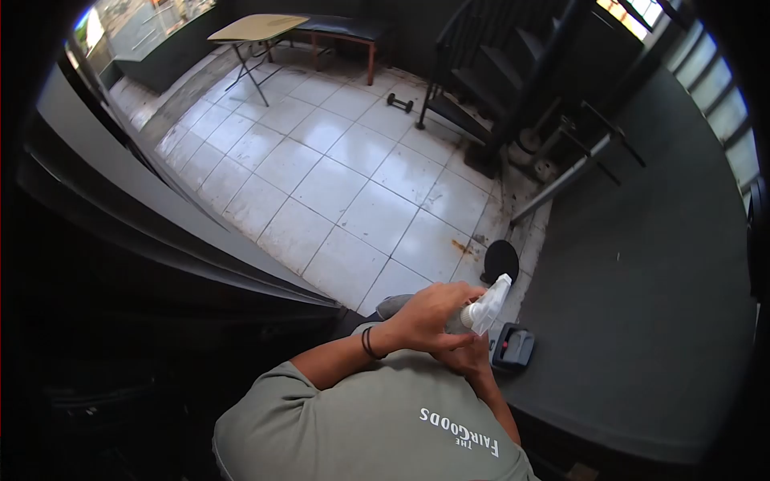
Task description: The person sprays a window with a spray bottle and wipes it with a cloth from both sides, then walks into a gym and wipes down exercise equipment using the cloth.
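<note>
In front of my chest is a spray bottle with a white trigger head [492, 305], tilted with its nozzle pointing up and away to the right. My left hand [431, 315], with dark bands at the wrist, curls its fingers and thumb around the neck just below the trigger head. Beneath it, my right hand [467, 357] is closed around the lower part of the bottle, partly covered by the left hand. Most of the bottle's body is hidden behind both hands.
White floor tiles [353, 192] stretch ahead. A blue-grey container [514, 346] and a round black object [501, 260] lie to the right. Farther off are a dumbbell [399, 103], a yellow-topped folding table [257, 28], a dark bench [345, 29] and a black staircase [489, 80].
</note>
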`<state>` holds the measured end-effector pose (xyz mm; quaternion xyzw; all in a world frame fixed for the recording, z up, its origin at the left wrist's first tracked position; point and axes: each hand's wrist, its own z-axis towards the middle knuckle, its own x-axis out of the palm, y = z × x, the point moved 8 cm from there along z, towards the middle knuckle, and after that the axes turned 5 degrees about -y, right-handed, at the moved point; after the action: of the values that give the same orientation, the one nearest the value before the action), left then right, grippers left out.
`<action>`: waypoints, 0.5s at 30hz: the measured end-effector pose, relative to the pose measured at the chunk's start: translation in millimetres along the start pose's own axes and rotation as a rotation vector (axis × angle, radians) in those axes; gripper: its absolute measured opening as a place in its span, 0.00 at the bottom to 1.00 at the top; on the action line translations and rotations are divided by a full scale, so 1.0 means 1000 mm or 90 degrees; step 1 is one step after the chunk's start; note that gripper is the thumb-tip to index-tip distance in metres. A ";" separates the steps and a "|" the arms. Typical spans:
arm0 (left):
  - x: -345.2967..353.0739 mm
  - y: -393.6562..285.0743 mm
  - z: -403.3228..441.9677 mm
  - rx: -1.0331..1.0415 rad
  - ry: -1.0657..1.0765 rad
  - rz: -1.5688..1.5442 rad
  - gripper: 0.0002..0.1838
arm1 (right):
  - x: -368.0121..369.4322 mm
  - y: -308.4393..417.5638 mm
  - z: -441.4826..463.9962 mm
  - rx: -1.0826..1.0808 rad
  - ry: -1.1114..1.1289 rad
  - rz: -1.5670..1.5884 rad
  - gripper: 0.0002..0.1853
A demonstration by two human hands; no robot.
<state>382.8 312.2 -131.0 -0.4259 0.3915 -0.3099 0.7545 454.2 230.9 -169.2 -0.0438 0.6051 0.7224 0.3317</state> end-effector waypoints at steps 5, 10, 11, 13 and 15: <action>-0.083 0.058 0.060 0.021 -0.109 0.032 0.36 | 0.025 -0.037 0.120 -0.050 0.149 -0.087 0.36; -0.178 0.119 0.057 -0.175 -0.320 0.028 0.31 | 0.110 -0.058 0.231 -0.043 0.351 -0.025 0.40; -0.200 0.130 0.050 -0.189 -0.383 0.025 0.31 | 0.133 -0.057 0.251 -0.099 0.400 -0.056 0.41; -0.238 0.151 0.042 -0.207 -0.502 0.010 0.30 | 0.179 -0.046 0.294 -0.122 0.541 -0.034 0.44; -0.278 0.164 0.039 -0.210 -0.653 0.039 0.23 | 0.222 -0.038 0.336 -0.241 0.606 0.018 0.47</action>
<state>299.1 623.4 -172.2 -0.6239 0.0286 0.0256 0.7806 415.5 631.3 -215.7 -0.4190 0.5485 0.7236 -0.0041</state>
